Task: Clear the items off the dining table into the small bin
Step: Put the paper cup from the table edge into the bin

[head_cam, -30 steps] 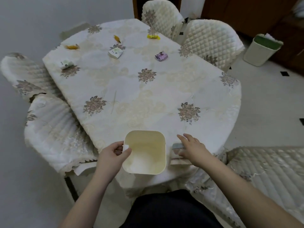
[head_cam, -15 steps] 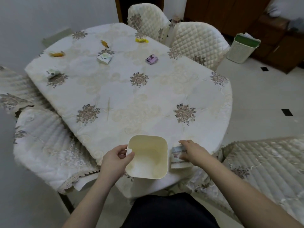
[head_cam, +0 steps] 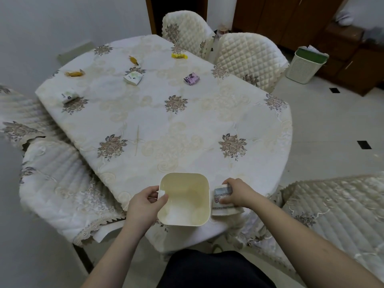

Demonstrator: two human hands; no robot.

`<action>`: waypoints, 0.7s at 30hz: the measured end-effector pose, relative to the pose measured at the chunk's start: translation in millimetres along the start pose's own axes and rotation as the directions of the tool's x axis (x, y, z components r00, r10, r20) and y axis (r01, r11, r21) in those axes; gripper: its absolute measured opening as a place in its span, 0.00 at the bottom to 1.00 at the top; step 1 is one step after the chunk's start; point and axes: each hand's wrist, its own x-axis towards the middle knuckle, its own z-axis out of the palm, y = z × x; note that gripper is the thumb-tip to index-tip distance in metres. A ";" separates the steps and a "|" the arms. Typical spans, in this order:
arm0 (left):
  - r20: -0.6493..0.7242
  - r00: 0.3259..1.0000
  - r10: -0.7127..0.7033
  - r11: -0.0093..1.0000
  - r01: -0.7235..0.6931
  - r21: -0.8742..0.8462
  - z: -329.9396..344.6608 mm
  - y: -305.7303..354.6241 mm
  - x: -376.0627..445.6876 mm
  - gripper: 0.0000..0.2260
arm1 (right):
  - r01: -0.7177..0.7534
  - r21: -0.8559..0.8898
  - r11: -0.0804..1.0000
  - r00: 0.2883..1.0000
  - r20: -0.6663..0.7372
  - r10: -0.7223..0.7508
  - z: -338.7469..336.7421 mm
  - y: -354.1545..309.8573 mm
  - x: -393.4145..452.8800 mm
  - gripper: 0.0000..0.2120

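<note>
At far left, on the dining table (head_cam: 187, 121), a white packet (head_cam: 68, 97), then an amber sweet (head_cam: 74, 73). Mid-table, another white packet (head_cam: 133, 78) and a thin stick (head_cam: 136, 140). At the near edge, left hand (head_cam: 143, 206) pinching the small bin's (head_cam: 184, 199) rim. Right hand (head_cam: 236, 193) curled on a folded pack (head_cam: 222, 196), partly hidden, print unreadable. Farther back, purple packet (head_cam: 191, 78).

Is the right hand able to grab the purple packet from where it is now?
Probably not without leaning. The purple packet lies far across the table, near the quilted chair, while the right hand grips a folded packet at the near edge. Nothing blocks the way; it just looks too far.
</note>
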 end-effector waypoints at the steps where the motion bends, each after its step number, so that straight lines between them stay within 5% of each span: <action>1: -0.001 1.000 0.004 1.000 -0.004 0.001 0.0 -0.1 0.3 0.09 | -0.010 0.034 0.999 1.000 -0.004 0.011 -0.3 1.0 -0.4 0.29; 8: -0.003 1.000 0.011 1.000 -0.011 0.008 -0.8 -0.1 2.8 0.09 | 0.001 0.328 0.945 0.996 -0.087 0.029 -10.8 7.9 -21.7 0.26; 12: 0.013 1.000 0.029 0.999 -0.029 0.018 -1.3 1.3 3.0 0.10 | 0.146 0.533 0.833 0.971 -0.238 -0.018 -39.8 -3.5 -51.3 0.28; 18: -0.011 0.998 0.057 0.996 -0.057 0.062 -2.1 3.3 2.5 0.08 | 0.416 0.610 0.674 0.897 -0.399 -0.193 -72.8 -52.7 -99.7 0.30; 21: -0.011 0.998 0.066 0.992 -0.065 0.109 -2.4 3.5 2.5 0.09 | 0.488 0.531 0.693 0.870 -0.358 -0.339 -61.6 -83.5 -113.4 0.32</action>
